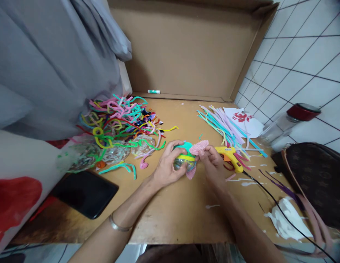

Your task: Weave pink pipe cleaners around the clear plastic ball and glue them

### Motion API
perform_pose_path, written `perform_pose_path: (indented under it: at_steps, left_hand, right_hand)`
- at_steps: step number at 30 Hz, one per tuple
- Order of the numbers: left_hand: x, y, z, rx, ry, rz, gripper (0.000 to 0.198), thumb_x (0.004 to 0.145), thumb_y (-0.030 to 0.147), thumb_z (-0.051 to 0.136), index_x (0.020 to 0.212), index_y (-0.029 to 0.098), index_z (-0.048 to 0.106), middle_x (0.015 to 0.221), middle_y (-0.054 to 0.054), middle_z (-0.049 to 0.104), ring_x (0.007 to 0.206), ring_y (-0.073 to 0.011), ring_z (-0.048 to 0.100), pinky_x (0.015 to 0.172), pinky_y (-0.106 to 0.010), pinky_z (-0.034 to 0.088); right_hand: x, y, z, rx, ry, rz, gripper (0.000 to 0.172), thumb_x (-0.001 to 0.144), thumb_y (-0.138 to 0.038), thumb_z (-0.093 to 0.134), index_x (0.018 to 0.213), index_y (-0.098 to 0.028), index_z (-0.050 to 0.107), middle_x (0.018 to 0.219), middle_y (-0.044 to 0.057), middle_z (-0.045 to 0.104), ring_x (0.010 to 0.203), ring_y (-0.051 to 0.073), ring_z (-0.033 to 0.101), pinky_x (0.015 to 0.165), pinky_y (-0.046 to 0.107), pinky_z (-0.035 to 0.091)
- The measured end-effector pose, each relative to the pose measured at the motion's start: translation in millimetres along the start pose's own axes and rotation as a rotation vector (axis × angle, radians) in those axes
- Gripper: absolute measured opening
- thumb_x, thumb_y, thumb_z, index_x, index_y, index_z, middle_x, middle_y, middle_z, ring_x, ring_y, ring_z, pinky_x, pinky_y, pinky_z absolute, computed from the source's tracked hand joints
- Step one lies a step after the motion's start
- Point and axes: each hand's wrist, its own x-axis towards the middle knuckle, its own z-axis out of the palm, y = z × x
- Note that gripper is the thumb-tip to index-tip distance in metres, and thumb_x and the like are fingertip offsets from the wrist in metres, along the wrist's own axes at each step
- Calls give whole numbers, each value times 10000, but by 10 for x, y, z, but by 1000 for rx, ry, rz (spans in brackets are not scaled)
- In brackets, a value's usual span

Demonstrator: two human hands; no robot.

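My left hand (170,166) is wrapped round a clear, rounded ball (183,163) banded with teal, green and yellow pipe cleaners. A pink fan-shaped piece (199,147) lies against the ball's upper right, pinched between the thumb and fingers of my right hand (212,162). A second pink piece (191,172) sticks out below the ball. Just right of my right hand, a yellow glue gun (230,157) rests on the table with its black cord running to the lower right. Part of the ball is hidden by my left fingers.
A tangle of coloured pipe cleaners (117,113) lies at the left, beside clear textured balls (115,151) and a black phone (86,193). Straight pipe cleaners (225,124), a glass bottle (289,124), a brown bag (315,179) and crumpled tissue (287,219) are on the right.
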Motion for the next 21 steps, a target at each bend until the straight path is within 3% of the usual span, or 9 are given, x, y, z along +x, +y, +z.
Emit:
perform_pose_path:
  at_steps: [9, 14, 16, 19, 21]
  left_hand:
    - [-20, -6, 29, -39, 51, -48, 206, 796, 222, 623, 994, 174, 594, 1247, -145, 492, 1209, -269, 503, 1002, -459, 443]
    - [-8, -50, 16, -67, 79, -31, 189, 788, 232, 645, 969, 181, 622, 1243, -134, 511, 1190, -268, 523, 978, -461, 456]
    - [-6, -63, 16, -73, 86, -32, 188, 783, 236, 651, 961, 182, 623, 1237, -133, 521, 1184, -270, 530, 971, -464, 459]
    - [-13, -71, 22, -69, 82, -40, 201, 780, 232, 652, 973, 186, 619, 1236, -133, 526, 1178, -269, 536, 973, -465, 459]
    - [-24, -74, 29, -64, 77, -50, 211, 782, 234, 651, 984, 188, 616, 1242, -132, 521, 1187, -268, 528, 981, -465, 456]
  right_hand:
    - [10, 15, -17, 18, 5, -1, 180, 816, -384, 620, 747, -229, 560, 654, -35, 601, 617, 135, 544, 605, 253, 441]
    - [-52, -9, -183, 4, 0, 15, 149, 794, -318, 639, 704, -214, 581, 669, -35, 581, 647, 127, 527, 623, 243, 419]
    - [-83, -38, -272, -75, -105, 61, 164, 760, -297, 645, 643, -201, 582, 622, -36, 548, 614, 126, 495, 578, 239, 385]
    - [-116, -63, -351, -286, -387, 161, 133, 732, -261, 649, 624, -184, 632, 570, -35, 534, 557, 115, 447, 513, 229, 314]
    - [-128, -50, -355, -401, -482, 173, 94, 715, -209, 651, 627, -179, 662, 565, -36, 551, 537, 106, 440, 497, 220, 294]
